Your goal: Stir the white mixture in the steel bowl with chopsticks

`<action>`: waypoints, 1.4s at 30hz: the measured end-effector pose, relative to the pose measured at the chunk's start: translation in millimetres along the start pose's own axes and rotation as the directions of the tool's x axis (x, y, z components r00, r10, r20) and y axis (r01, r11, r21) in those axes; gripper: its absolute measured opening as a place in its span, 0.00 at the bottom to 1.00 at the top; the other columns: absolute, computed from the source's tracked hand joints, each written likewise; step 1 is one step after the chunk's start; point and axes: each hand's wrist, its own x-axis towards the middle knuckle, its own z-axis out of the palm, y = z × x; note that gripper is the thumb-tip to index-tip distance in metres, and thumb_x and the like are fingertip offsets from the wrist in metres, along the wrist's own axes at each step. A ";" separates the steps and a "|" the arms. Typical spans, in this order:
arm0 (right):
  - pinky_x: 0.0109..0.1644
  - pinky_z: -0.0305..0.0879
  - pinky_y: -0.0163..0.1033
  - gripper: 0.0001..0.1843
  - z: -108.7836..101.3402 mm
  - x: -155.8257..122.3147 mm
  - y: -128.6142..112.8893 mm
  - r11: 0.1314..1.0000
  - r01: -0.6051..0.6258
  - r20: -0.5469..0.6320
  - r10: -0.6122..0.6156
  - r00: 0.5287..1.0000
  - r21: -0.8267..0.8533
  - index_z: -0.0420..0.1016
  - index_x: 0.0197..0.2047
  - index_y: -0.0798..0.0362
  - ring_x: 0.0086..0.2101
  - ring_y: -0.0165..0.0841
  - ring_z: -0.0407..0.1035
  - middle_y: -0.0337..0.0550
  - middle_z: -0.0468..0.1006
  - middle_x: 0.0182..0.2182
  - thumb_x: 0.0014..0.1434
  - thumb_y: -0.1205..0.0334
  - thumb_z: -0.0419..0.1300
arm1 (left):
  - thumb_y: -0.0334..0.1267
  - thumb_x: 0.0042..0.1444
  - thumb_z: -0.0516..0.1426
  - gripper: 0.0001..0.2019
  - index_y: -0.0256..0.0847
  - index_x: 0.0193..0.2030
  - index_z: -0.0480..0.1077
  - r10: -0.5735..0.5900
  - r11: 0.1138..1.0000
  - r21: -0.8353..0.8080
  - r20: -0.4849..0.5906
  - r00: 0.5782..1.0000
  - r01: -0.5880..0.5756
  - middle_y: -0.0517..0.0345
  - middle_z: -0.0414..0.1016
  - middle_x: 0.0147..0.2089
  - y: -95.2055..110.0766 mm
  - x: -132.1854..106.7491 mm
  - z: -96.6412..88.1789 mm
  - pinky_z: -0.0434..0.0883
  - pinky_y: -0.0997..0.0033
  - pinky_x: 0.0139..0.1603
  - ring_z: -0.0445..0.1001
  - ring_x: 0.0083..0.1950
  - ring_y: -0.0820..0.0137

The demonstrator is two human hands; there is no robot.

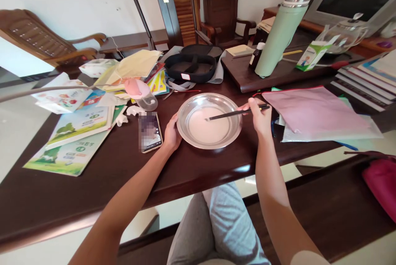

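A shallow stainless steel bowl (pixel 209 143) rests on the dark table in front of me, with a pale, whitish layer (pixel 201 131) in it; I cannot make out whether that is powder or liquid. My left hand (pixel 173 133) grips the bowl's left side, its fingers partly hidden by the rim. Dark chopsticks (pixel 229 114) are held in my right hand (pixel 259 117), just past the bowl's right rim. They slant down to the left over the bowl, and their tips have a little whitish stuff on them near the middle.
A phone (pixel 151 132) lies left of the bowl, near a pink-lidded cup (pixel 140 91) and booklets (pixel 71 145). Behind stands a black case (pixel 188 67). To the right are a pink zip pouch (pixel 318 110) and a tall green thermos (pixel 280 34) on a raised board.
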 end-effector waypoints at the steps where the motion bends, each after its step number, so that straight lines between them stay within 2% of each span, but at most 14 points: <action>1: 0.32 0.75 0.42 0.28 -0.2 -0.1 -0.4 1.000 -0.003 -0.016 0.003 1.000 0.011 0.72 0.21 0.47 0.28 0.40 0.81 0.40 0.80 0.19 0.61 0.34 0.62 | 0.46 0.52 0.62 0.15 0.43 0.45 0.78 0.001 1.000 0.002 0.001 1.000 -0.001 0.56 0.85 0.49 0.0 0.0 -0.1 0.72 0.54 0.63 0.77 0.62 0.53; 4: 0.32 0.76 0.42 0.28 1.8 -1.4 -2.5 0.999 -0.033 0.087 0.031 0.996 0.023 0.74 0.21 0.47 0.27 0.39 0.80 0.40 0.80 0.18 0.59 0.34 0.64 | 0.46 0.52 0.62 0.16 0.43 0.45 0.78 0.006 1.000 -0.001 0.003 1.000 -0.006 0.55 0.84 0.50 0.0 0.0 0.4 0.72 0.54 0.64 0.76 0.63 0.53; 7: 0.38 0.77 0.43 0.24 3.4 -1.9 -3.9 0.999 -0.032 0.190 0.029 0.981 0.013 0.77 0.25 0.48 0.30 0.39 0.82 0.40 0.84 0.24 0.58 0.36 0.66 | 0.46 0.52 0.62 0.16 0.43 0.46 0.78 0.009 1.000 -0.007 -0.001 1.000 -0.009 0.56 0.84 0.51 0.2 -0.4 1.5 0.72 0.55 0.64 0.76 0.63 0.53; 9: 0.39 0.77 0.43 0.24 2.1 -1.2 -3.3 1.000 -0.010 0.128 0.008 0.992 0.013 0.77 0.25 0.48 0.31 0.39 0.82 0.41 0.84 0.25 0.59 0.37 0.66 | 0.46 0.52 0.62 0.16 0.43 0.45 0.78 0.003 1.000 -0.009 -0.002 1.000 -0.003 0.56 0.84 0.50 0.4 -0.7 1.8 0.72 0.55 0.64 0.76 0.63 0.54; 11: 0.37 0.77 0.43 0.26 -0.1 -0.5 -1.9 1.000 0.006 0.014 -0.006 1.000 0.021 0.74 0.22 0.48 0.30 0.39 0.82 0.40 0.82 0.22 0.60 0.36 0.65 | 0.46 0.52 0.62 0.15 0.43 0.45 0.78 -0.004 1.000 -0.006 -0.002 1.000 0.004 0.56 0.84 0.50 0.6 -0.9 1.6 0.72 0.55 0.64 0.76 0.63 0.54; 13: 0.37 0.77 0.44 0.28 -1.4 -0.4 -0.9 0.999 -0.003 -0.032 0.004 0.999 0.038 0.72 0.20 0.47 0.28 0.40 0.81 0.39 0.79 0.18 0.61 0.35 0.63 | 0.47 0.52 0.63 0.16 0.43 0.45 0.78 -0.007 1.000 0.000 -0.004 1.000 0.007 0.56 0.84 0.49 0.6 -0.9 1.1 0.72 0.55 0.63 0.76 0.62 0.54; 19: 0.39 0.77 0.44 0.26 2.3 -1.5 -3.5 0.999 -0.051 0.180 0.052 0.982 -0.011 0.77 0.25 0.48 0.31 0.40 0.82 0.41 0.84 0.24 0.57 0.34 0.66 | 0.48 0.51 0.63 0.18 0.43 0.47 0.77 0.007 1.000 0.016 0.006 1.000 -0.007 0.55 0.84 0.50 0.5 -0.3 0.6 0.72 0.55 0.64 0.76 0.63 0.53; 23: 0.36 0.77 0.44 0.28 -1.0 0.6 -3.1 1.000 -0.011 -0.013 0.011 1.000 0.002 0.72 0.21 0.47 0.31 0.41 0.82 0.41 0.81 0.21 0.59 0.34 0.64 | 0.48 0.51 0.63 0.17 0.43 0.46 0.78 0.002 1.000 0.018 0.005 1.000 -0.002 0.55 0.84 0.50 0.6 -0.5 0.8 0.72 0.54 0.64 0.76 0.63 0.53; 25: 0.35 0.77 0.44 0.29 -2.2 0.6 -2.4 0.999 -0.015 -0.049 0.016 0.999 0.033 0.71 0.20 0.47 0.29 0.41 0.81 0.40 0.78 0.18 0.60 0.33 0.63 | 0.47 0.52 0.63 0.17 0.43 0.46 0.78 0.003 1.000 0.018 0.003 1.000 -0.003 0.55 0.84 0.50 0.7 -0.7 1.0 0.72 0.54 0.64 0.76 0.63 0.53; 29: 0.38 0.77 0.44 0.26 1.1 -1.6 -2.3 0.998 -0.053 0.163 0.047 0.986 0.031 0.76 0.23 0.48 0.29 0.39 0.81 0.40 0.82 0.21 0.58 0.35 0.65 | 0.46 0.52 0.63 0.16 0.43 0.45 0.78 0.012 1.000 0.001 -0.002 1.000 -0.012 0.55 0.84 0.50 0.9 -0.9 1.7 0.72 0.54 0.64 0.76 0.63 0.53; 31: 0.39 0.77 0.44 0.24 2.5 -1.7 -2.5 0.999 -0.047 0.212 0.043 0.976 0.017 0.77 0.25 0.48 0.31 0.39 0.82 0.41 0.84 0.24 0.57 0.36 0.67 | 0.46 0.51 0.63 0.16 0.43 0.45 0.78 0.006 1.000 -0.006 -0.008 1.000 -0.006 0.55 0.84 0.50 1.1 -0.9 2.2 0.72 0.54 0.64 0.76 0.63 0.53; 35: 0.35 0.77 0.44 0.27 -0.5 0.2 -2.0 1.000 -0.027 0.005 0.027 1.000 0.005 0.73 0.22 0.47 0.30 0.41 0.82 0.41 0.82 0.21 0.59 0.34 0.64 | 0.47 0.51 0.63 0.16 0.43 0.45 0.77 0.001 1.000 0.010 -0.002 1.000 -0.001 0.55 0.84 0.49 1.5 -1.2 2.4 0.72 0.54 0.64 0.76 0.63 0.53; 37: 0.32 0.76 0.44 0.28 -1.6 0.5 -1.7 0.999 -0.020 -0.045 0.022 0.999 0.032 0.71 0.20 0.46 0.28 0.41 0.81 0.41 0.79 0.18 0.60 0.34 0.63 | 0.47 0.50 0.63 0.16 0.43 0.44 0.77 0.006 1.000 0.011 -0.005 1.000 -0.006 0.55 0.84 0.49 1.3 -1.1 2.2 0.72 0.54 0.64 0.76 0.63 0.53; 42: 0.37 0.77 0.44 0.25 2.7 -1.2 -3.0 0.998 -0.057 0.200 0.053 0.978 0.013 0.77 0.24 0.47 0.29 0.39 0.81 0.40 0.83 0.23 0.57 0.35 0.66 | 0.48 0.51 0.62 0.16 0.44 0.45 0.77 0.010 1.000 0.019 -0.009 1.000 -0.009 0.55 0.84 0.50 0.5 -0.6 1.4 0.72 0.54 0.64 0.76 0.63 0.53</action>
